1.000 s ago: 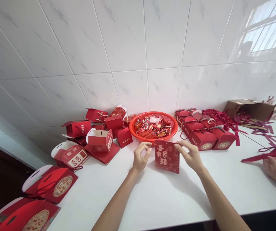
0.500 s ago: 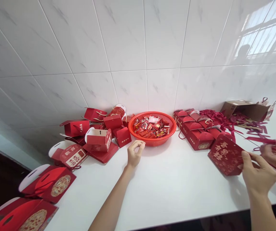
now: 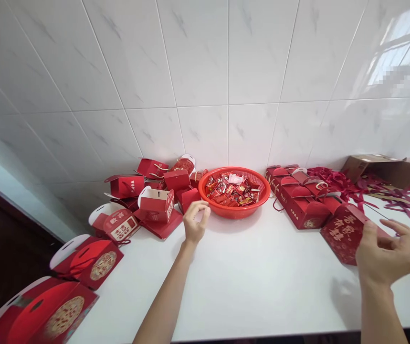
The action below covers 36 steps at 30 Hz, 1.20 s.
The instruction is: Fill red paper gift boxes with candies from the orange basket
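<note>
My left hand is over the white table just in front of the red basket. Its thumb and fingers curl into a loop, tips close together, with nothing visible in them. Wrapped candies fill the basket. On the right, my right hand has thumb and fingers apart and holds nothing. It overlaps the side of a dark red gift box with gold characters, which stands on the table; whether they touch I cannot tell.
Several red gift boxes with flaps up line the left side, with more piled beside the basket. Closed boxes stand in a row to its right. Farther right lie dark red ribbons and a cardboard box on its side. A tiled wall backs the table.
My right hand has let go of the dark red box, its fingers spreading. A co-worker's hand at the right is out of view. The view has turned slightly left; my left hand stays near the basket.
</note>
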Each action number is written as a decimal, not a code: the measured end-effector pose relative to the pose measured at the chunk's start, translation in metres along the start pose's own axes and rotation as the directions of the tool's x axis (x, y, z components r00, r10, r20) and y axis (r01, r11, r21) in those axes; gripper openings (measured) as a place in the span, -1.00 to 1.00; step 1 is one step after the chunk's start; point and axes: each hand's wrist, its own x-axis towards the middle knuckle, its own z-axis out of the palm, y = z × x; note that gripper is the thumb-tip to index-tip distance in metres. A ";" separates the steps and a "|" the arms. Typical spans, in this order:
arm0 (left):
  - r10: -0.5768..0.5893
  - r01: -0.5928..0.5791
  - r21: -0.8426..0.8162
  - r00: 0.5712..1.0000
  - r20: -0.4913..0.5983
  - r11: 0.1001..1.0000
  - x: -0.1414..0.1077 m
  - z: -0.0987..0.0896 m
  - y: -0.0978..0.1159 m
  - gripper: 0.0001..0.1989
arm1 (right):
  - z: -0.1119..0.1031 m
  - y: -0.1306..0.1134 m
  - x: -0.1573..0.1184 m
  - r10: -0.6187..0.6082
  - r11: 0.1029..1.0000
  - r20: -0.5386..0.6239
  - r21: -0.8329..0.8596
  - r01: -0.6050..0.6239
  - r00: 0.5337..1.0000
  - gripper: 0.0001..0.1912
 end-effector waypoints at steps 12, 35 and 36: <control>-0.031 0.213 0.576 0.950 -0.309 0.789 0.035 -0.086 -0.048 -0.59 | 0.052 -0.094 -0.065 -0.287 0.849 0.596 0.521 -0.090 0.750 -0.84; 0.018 0.192 -0.290 0.804 0.594 0.938 0.006 -0.009 0.041 -0.77 | 0.055 -0.107 -0.103 -0.459 0.683 0.843 0.536 -0.496 0.280 -0.71; 0.000 0.213 -0.274 0.789 0.614 0.938 0.005 -0.009 0.039 -0.78 | 0.055 -0.107 -0.103 -0.445 0.688 0.853 0.520 -0.506 0.272 -0.71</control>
